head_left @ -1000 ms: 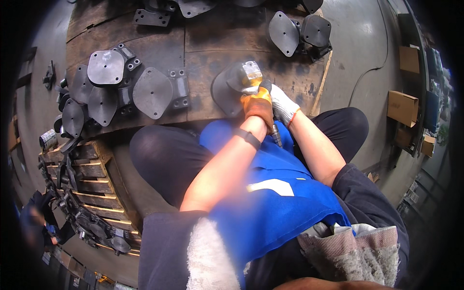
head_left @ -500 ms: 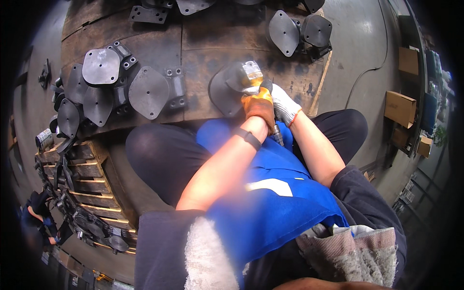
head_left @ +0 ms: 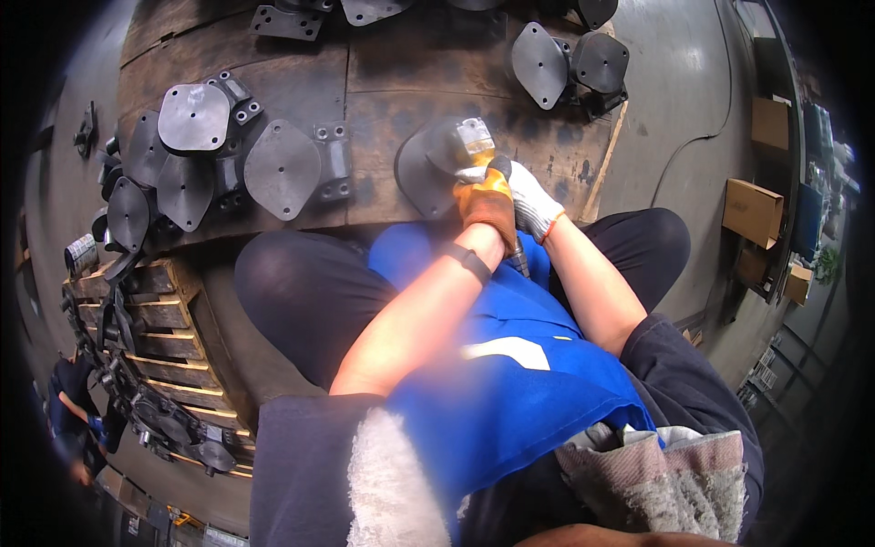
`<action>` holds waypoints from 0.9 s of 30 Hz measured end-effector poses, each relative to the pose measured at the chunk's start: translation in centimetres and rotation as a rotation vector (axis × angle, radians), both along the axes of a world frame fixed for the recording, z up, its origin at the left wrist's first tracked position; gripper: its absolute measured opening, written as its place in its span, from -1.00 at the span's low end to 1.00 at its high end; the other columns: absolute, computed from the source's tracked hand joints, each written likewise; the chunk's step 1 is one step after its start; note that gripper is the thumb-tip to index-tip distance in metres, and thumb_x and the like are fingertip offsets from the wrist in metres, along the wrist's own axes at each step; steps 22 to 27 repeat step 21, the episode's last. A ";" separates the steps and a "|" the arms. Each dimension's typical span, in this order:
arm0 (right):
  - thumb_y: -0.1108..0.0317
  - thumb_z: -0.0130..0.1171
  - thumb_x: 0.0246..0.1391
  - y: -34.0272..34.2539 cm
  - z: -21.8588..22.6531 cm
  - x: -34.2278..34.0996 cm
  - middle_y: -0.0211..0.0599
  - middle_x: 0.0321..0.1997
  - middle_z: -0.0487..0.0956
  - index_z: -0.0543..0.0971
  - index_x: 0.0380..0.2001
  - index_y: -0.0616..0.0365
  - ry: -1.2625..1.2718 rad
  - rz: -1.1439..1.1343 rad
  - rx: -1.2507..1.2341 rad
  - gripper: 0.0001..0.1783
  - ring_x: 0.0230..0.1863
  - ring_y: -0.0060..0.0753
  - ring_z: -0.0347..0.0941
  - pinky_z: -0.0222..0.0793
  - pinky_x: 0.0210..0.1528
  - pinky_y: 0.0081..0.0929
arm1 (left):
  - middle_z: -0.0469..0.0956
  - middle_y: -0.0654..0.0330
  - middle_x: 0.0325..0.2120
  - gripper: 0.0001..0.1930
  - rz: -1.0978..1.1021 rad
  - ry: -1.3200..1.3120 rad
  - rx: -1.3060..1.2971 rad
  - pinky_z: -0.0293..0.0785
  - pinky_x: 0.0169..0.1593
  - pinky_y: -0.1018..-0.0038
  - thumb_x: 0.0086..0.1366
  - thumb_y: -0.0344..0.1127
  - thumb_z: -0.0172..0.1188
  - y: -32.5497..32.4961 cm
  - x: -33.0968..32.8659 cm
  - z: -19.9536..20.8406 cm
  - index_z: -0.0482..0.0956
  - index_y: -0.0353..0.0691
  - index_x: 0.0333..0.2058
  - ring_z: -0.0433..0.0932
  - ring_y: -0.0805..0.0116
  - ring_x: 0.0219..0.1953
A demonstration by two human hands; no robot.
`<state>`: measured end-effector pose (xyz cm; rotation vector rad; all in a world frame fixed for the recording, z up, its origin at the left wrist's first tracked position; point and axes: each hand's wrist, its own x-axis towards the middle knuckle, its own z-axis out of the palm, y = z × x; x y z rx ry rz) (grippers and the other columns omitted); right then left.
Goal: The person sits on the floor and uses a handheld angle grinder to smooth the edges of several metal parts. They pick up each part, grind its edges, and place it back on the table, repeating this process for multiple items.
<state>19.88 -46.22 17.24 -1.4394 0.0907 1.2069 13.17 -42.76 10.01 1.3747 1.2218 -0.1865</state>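
Note:
My left hand [head_left: 486, 199], in an orange glove, and my right hand [head_left: 530, 202], in a white knit glove, are both closed around a hand-held grinder [head_left: 471, 146]. The tool's silver head rests on a dark grey metal casting [head_left: 421, 171] lying on the worn wooden bench [head_left: 383, 109] in front of me. My forearms reach forward over a blue apron [head_left: 510, 365] on my lap.
Several more grey castings [head_left: 283, 167] lie at the left of the bench and two [head_left: 570, 64] at the far right. A wooden pallet [head_left: 146, 337] with dark metal parts stands at my left. Cardboard boxes [head_left: 755, 211] sit on the floor at the right.
The view has shifted slightly, the bench drifting left and up. Both hands stay on the grinder against the same casting.

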 end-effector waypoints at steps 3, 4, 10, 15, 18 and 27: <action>0.40 0.10 0.28 0.2 0.3 0.1 -0.32 -0.15 0.62 0.59 -0.12 0.26 -0.034 0.052 0.007 -0.80 -0.16 -0.49 0.51 0.48 -0.08 -0.51 | 0.58 0.23 -0.21 -0.51 -0.172 -0.032 0.109 0.53 -0.11 0.44 0.07 -0.13 0.43 -0.5 -0.7 -2.2 0.51 -0.12 -0.05 0.62 0.30 -0.11; 0.40 0.11 0.28 0.5 0.6 0.3 -0.31 -0.14 0.62 0.59 -0.12 0.27 -0.036 0.077 0.026 -0.80 -0.16 -0.49 0.51 0.48 -0.07 -0.51 | 0.58 0.23 -0.21 -0.49 -0.184 -0.029 0.090 0.53 -0.11 0.44 0.06 -0.13 0.44 -0.6 -0.8 -2.9 0.50 -0.13 -0.04 0.62 0.30 -0.11; 0.40 0.17 0.25 -0.1 -0.1 0.6 -0.32 -0.15 0.63 0.61 -0.12 0.28 -0.126 0.122 -0.014 -0.79 -0.18 -0.50 0.51 0.48 -0.09 -0.53 | 0.58 0.13 -0.20 -0.38 -0.140 0.000 -0.073 0.56 -0.06 0.43 -0.02 -0.16 0.49 2.1 -0.2 2.5 0.40 -0.19 -0.01 0.62 0.21 -0.09; 0.37 0.19 0.23 0.4 0.1 0.8 -0.34 -0.20 0.64 0.62 -0.15 0.27 -0.076 0.077 -0.058 -0.79 -0.23 -0.52 0.49 0.46 -0.14 -0.54 | 0.59 0.03 -0.16 -0.37 -0.850 0.126 0.303 0.59 -0.03 0.36 -0.03 -0.24 0.50 4.9 0.5 9.7 0.39 -0.19 -0.01 0.61 0.12 -0.04; 0.34 0.19 0.23 1.7 1.8 1.2 -0.35 -0.22 0.64 0.62 -0.15 0.25 -0.131 0.174 -0.113 -0.78 -0.24 -0.52 0.48 0.45 -0.15 -0.53 | 0.57 -0.02 -0.09 -0.37 -0.988 0.208 0.293 0.59 0.02 0.34 0.01 -0.24 0.47 6.5 1.0 12.6 0.37 -0.16 0.03 0.60 0.07 0.00; 0.32 0.20 0.23 1.8 2.8 1.2 -0.35 -0.22 0.64 0.63 -0.15 0.23 -0.226 0.265 -0.129 -0.78 -0.23 -0.51 0.49 0.45 -0.15 -0.52 | 0.54 -0.04 0.00 -0.34 -0.985 0.242 0.254 0.56 0.06 0.39 0.05 -0.18 0.45 6.5 1.2 12.4 0.33 -0.12 0.09 0.57 0.06 0.08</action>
